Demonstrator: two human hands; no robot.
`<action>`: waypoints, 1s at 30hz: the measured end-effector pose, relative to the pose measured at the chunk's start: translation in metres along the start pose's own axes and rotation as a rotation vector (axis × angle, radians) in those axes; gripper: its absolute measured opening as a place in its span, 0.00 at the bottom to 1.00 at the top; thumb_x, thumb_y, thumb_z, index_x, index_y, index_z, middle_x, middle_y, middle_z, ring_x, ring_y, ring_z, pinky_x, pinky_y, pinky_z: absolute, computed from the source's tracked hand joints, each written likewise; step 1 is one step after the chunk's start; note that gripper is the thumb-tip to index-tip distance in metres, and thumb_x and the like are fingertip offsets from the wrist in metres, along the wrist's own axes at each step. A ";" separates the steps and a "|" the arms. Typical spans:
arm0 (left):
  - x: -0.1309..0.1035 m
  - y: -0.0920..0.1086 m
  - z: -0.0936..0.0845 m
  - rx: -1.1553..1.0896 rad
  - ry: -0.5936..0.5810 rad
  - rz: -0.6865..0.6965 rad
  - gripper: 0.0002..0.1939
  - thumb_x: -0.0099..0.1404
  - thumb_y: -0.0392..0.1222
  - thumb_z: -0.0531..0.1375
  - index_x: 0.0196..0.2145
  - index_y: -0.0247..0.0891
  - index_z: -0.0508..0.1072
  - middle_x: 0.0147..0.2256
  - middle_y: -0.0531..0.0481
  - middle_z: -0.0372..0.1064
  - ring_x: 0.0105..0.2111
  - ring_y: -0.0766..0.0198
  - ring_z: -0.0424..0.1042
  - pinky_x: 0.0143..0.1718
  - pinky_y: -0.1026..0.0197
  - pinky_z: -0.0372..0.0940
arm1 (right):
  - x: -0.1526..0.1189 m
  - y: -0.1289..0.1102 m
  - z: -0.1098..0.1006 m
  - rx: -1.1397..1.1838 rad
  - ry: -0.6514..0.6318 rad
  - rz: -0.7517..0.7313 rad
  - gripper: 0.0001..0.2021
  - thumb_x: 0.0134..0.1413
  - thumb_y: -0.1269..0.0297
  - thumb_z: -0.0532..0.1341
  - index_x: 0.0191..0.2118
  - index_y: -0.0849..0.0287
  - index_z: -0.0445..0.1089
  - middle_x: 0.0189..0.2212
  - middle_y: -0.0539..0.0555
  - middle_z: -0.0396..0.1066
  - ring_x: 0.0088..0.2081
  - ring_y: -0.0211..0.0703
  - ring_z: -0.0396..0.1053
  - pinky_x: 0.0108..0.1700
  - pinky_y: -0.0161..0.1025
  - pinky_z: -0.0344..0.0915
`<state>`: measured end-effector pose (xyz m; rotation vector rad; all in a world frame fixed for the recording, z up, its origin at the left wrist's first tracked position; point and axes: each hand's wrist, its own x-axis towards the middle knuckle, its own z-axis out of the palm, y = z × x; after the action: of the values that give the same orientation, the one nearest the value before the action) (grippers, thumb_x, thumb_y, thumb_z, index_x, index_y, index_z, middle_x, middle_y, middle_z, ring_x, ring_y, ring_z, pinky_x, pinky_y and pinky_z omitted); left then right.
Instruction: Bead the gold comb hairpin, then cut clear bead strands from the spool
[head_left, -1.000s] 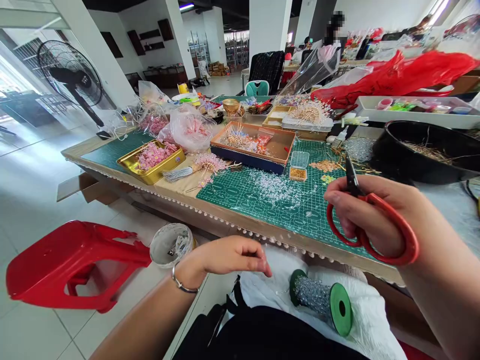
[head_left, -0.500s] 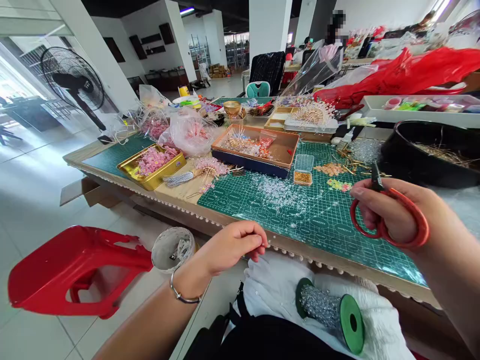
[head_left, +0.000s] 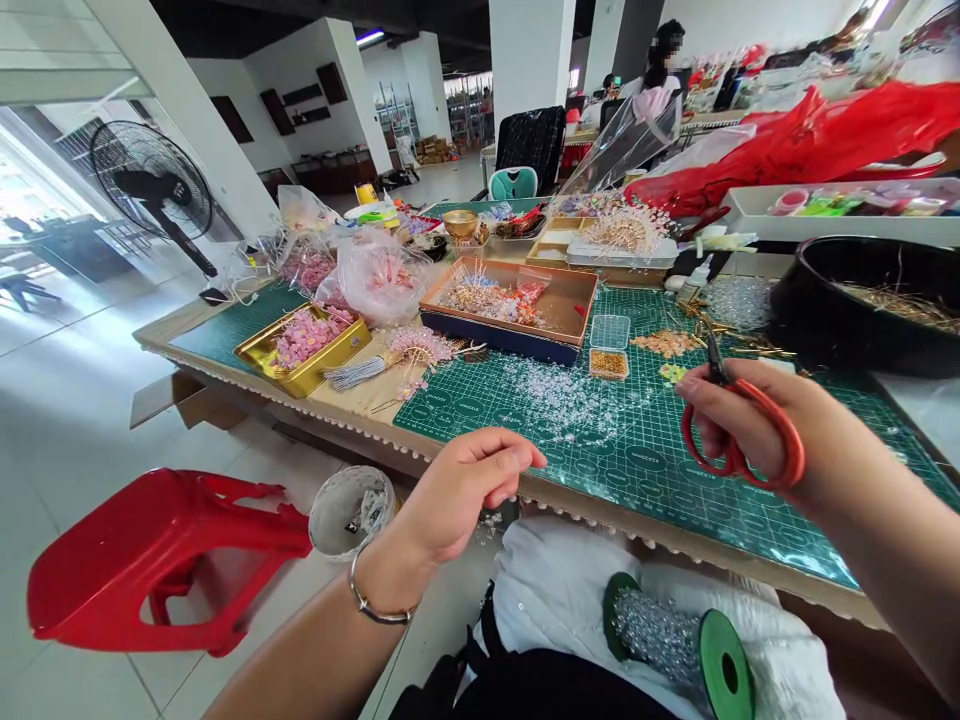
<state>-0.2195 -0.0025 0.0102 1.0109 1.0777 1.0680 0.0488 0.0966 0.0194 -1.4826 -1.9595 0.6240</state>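
My left hand is over the table's front edge, its fingers curled in a pinch; whatever is between the fingertips is too small to make out. My right hand grips red-handled scissors above the green cutting mat, blades pointing up and away. A scatter of small clear beads lies on the mat between the hands. On my lap rests a green spool wound with a clear beaded strand.
Behind the beads stand an orange-rimmed box and a small box of gold beads. A gold tin holds pink flowers. A black bowl is at right. On the floor are a red stool and a white bucket.
My right hand with the scissors has moved left, closer to the beads. My left hand has shifted slightly, still pinched. The view has tilted a little.
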 end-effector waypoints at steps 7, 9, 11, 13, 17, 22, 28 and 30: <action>0.025 0.007 0.010 -0.006 0.101 0.053 0.10 0.64 0.44 0.57 0.35 0.34 0.74 0.18 0.57 0.53 0.20 0.73 0.49 0.22 0.66 0.44 | -0.033 -0.053 0.020 -0.033 -0.222 -0.103 0.17 0.57 0.44 0.50 0.31 0.52 0.62 0.20 0.48 0.66 0.21 0.39 0.63 0.24 0.37 0.58; 0.032 0.008 0.013 0.053 0.107 0.087 0.10 0.65 0.43 0.56 0.35 0.34 0.74 0.19 0.57 0.54 0.21 0.72 0.52 0.23 0.67 0.47 | -0.036 -0.061 0.034 -0.148 -0.383 -0.180 0.18 0.58 0.44 0.48 0.31 0.53 0.61 0.21 0.48 0.66 0.21 0.40 0.63 0.24 0.37 0.55; 0.038 0.008 0.016 0.129 0.116 0.120 0.11 0.66 0.44 0.55 0.35 0.35 0.73 0.19 0.56 0.56 0.22 0.72 0.55 0.25 0.67 0.49 | -0.031 -0.064 0.046 -0.250 -0.469 -0.202 0.18 0.60 0.46 0.45 0.30 0.54 0.59 0.21 0.50 0.67 0.22 0.41 0.64 0.24 0.37 0.53; 0.044 0.008 0.017 0.215 0.122 0.140 0.12 0.67 0.45 0.54 0.35 0.35 0.73 0.20 0.56 0.58 0.23 0.71 0.57 0.26 0.66 0.52 | -0.021 -0.064 0.053 -0.291 -0.487 -0.192 0.18 0.61 0.48 0.43 0.30 0.54 0.59 0.21 0.50 0.67 0.22 0.41 0.64 0.24 0.36 0.51; 0.056 0.007 0.016 0.395 0.135 0.172 0.14 0.68 0.47 0.52 0.38 0.37 0.73 0.22 0.55 0.61 0.26 0.68 0.62 0.31 0.65 0.57 | -0.002 -0.059 0.058 -0.258 -0.461 -0.176 0.17 0.61 0.49 0.45 0.29 0.55 0.59 0.20 0.50 0.67 0.21 0.39 0.62 0.23 0.35 0.50; 0.070 0.005 0.016 0.538 0.162 0.202 0.15 0.68 0.46 0.51 0.41 0.36 0.74 0.26 0.52 0.68 0.30 0.65 0.66 0.35 0.63 0.61 | 0.010 -0.056 0.061 -0.284 -0.408 -0.233 0.18 0.62 0.50 0.45 0.29 0.55 0.60 0.20 0.51 0.69 0.20 0.40 0.64 0.22 0.35 0.46; 0.088 0.003 0.012 0.631 0.143 0.223 0.15 0.68 0.47 0.51 0.37 0.38 0.74 0.28 0.52 0.70 0.32 0.63 0.69 0.36 0.64 0.61 | 0.030 -0.050 0.067 -0.362 -0.377 -0.258 0.20 0.62 0.49 0.44 0.31 0.56 0.63 0.22 0.54 0.71 0.22 0.44 0.68 0.22 0.35 0.46; 0.096 0.001 0.009 0.641 0.120 0.234 0.16 0.68 0.47 0.50 0.36 0.38 0.74 0.29 0.52 0.70 0.32 0.63 0.68 0.35 0.64 0.61 | 0.038 -0.046 0.070 -0.344 -0.380 -0.251 0.21 0.61 0.47 0.45 0.32 0.56 0.65 0.22 0.54 0.71 0.22 0.44 0.68 0.22 0.35 0.47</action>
<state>-0.1979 0.0908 -0.0028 1.6284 1.4721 0.9929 -0.0393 0.1203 0.0072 -1.3469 -2.6058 0.5021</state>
